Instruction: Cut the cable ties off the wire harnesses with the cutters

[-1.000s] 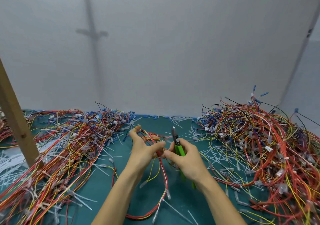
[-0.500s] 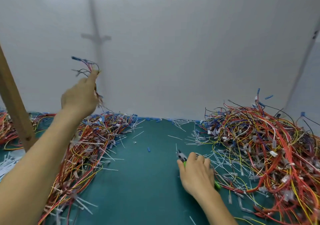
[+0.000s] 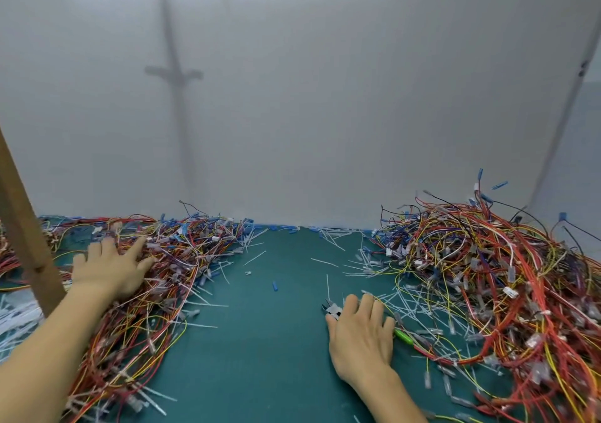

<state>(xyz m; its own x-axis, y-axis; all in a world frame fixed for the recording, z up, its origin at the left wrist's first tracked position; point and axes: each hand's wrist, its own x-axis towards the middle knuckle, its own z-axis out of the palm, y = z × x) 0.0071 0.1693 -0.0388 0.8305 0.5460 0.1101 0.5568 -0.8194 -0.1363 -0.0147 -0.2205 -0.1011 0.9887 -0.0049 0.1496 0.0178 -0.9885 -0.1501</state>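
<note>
On the near right of the green surface (image 3: 260, 364) lie the cutters (image 3: 332, 309). Their metal head pokes out to the left of the right hand (image 3: 361, 338) and a stub of green handle shows on its right. That hand lies palm down across the tool, its grip slack, with the fingers laid fairly straight over the cutters rather than curled around them. It sits much as it did half a second ago, with the tool low on the surface.

The left hand (image 3: 107, 271) has changed most. It was raised high with a harness pinched in it, and it is now down flat on the left heap of wire harnesses (image 3: 156, 292). Its grip is apart, the fingers are spread and it holds nothing. The harness it carried can no longer be picked out from that heap.

To the right of the cutters, and reaching further away, rises the taller right heap of wire harnesses (image 3: 487, 276), a tangle of red, yellow and black wire. Cut white cable ties (image 3: 328, 243) are strewn between the heaps and around the right hand, and a small blue piece (image 3: 275, 286) lies alone on the surface.

A wooden post (image 3: 22, 237) slants up at the far left edge. A pale wall (image 3: 325, 97) closes the far side.
</note>
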